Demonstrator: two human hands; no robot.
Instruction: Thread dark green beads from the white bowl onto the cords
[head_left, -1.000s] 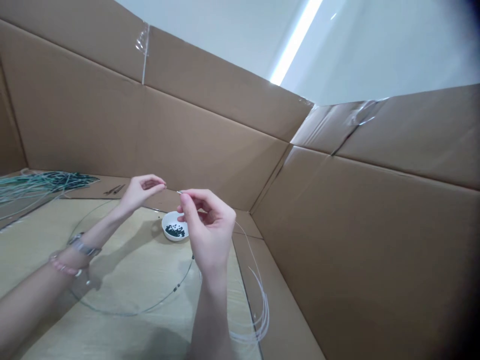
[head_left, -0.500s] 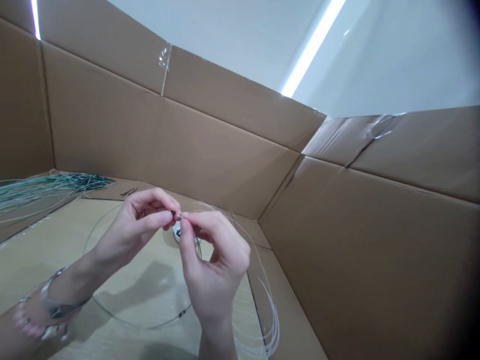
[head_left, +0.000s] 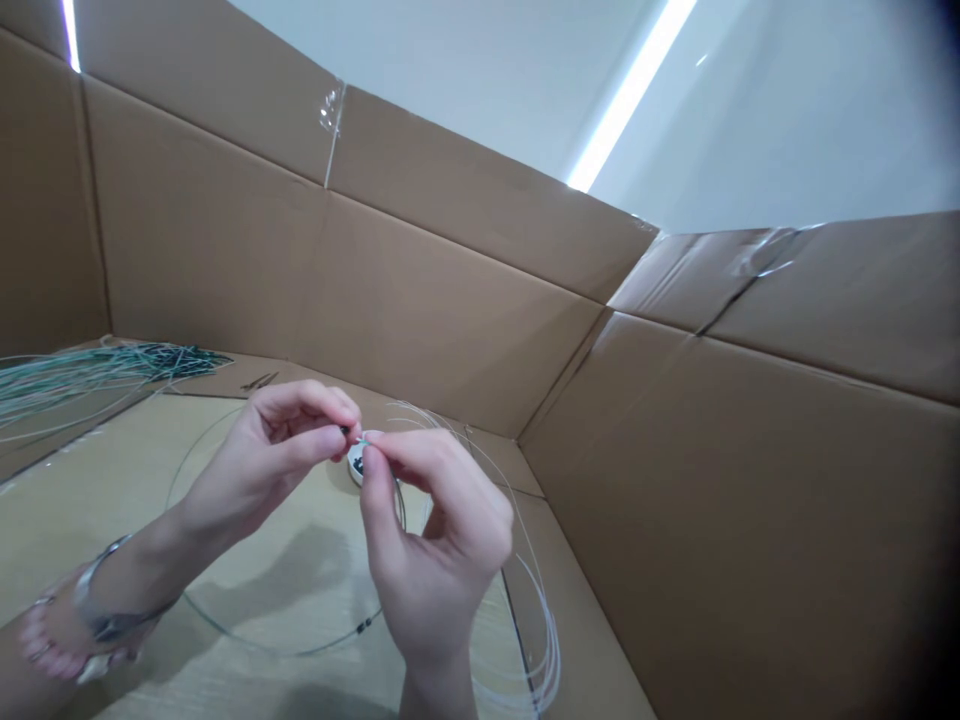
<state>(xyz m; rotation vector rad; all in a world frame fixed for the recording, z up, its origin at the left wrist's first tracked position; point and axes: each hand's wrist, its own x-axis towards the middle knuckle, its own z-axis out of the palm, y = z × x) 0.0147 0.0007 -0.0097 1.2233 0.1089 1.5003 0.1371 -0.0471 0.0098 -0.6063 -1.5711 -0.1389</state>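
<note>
My left hand (head_left: 274, 450) pinches a small black piece (head_left: 345, 431) between thumb and fingertips. Facing it, my right hand (head_left: 442, 535) grips a thin green wire (head_left: 363, 441) close to its tip, which points at the black piece. Whether tip and piece touch is too small to tell. The wire appears to hang in a wide loop below the hands, with small black beads (head_left: 364, 626) on its lower right part. Behind the fingertips a small white dish (head_left: 352, 470) with black bits inside is partly hidden by my right hand.
Cardboard walls (head_left: 450, 300) surround the pale work board (head_left: 247, 680). A bundle of green and white wires (head_left: 112, 375) lies at the far left, with dark slim tweezers-like tools (head_left: 260, 381) beside it. Clear strands (head_left: 551, 650) curl along the right edge.
My right hand has shifted slightly right, and more of the green tip shows between the fingertips. My left hand stays nearly in place, still pinching the black piece. The view has tilted a little.
</note>
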